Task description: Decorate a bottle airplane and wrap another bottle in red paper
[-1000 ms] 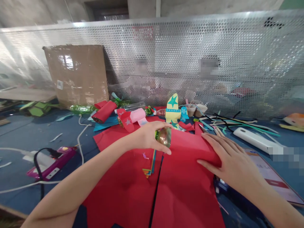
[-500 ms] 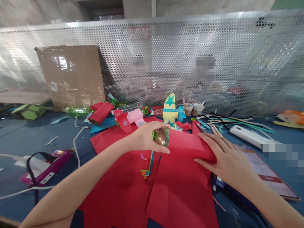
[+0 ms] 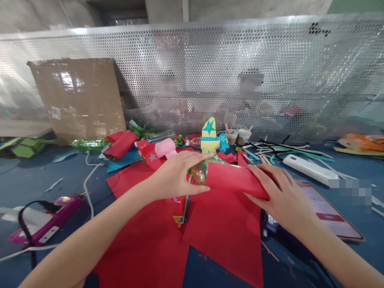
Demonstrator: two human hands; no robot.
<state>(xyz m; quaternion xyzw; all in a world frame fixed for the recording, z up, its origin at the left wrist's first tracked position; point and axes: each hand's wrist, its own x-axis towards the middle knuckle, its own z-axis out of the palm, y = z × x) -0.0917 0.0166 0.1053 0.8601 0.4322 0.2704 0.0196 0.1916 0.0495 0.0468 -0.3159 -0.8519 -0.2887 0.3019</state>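
Note:
A clear plastic bottle (image 3: 199, 173) lies sideways in front of me, its body covered by red paper (image 3: 231, 178). My left hand (image 3: 177, 176) curls around the neck end, thumb below and fingers above. At the other end, my right hand (image 3: 271, 186) is closed over the paper-covered part, fingers on top and thumb beneath. The bottle's base is hidden behind that hand. Beneath both hands spread large red paper sheets (image 3: 144, 236). A small ruler-like strip (image 3: 180, 219) with coloured ends rests on them.
Behind the hands stand a yellow paper rocket shape (image 3: 209, 134) with stars, a red paper roll (image 3: 121, 146) and paper cups (image 3: 243, 137). A purple power strip (image 3: 49, 222) with cables lies left, a tablet (image 3: 330, 212) right. A cardboard sheet (image 3: 81, 100) leans on a perforated metal screen (image 3: 207, 52).
The view has turned slightly right. Red paper below the bottle has drawn up, uncovering blue table at the front. Both hands keep their hold on the bottle.

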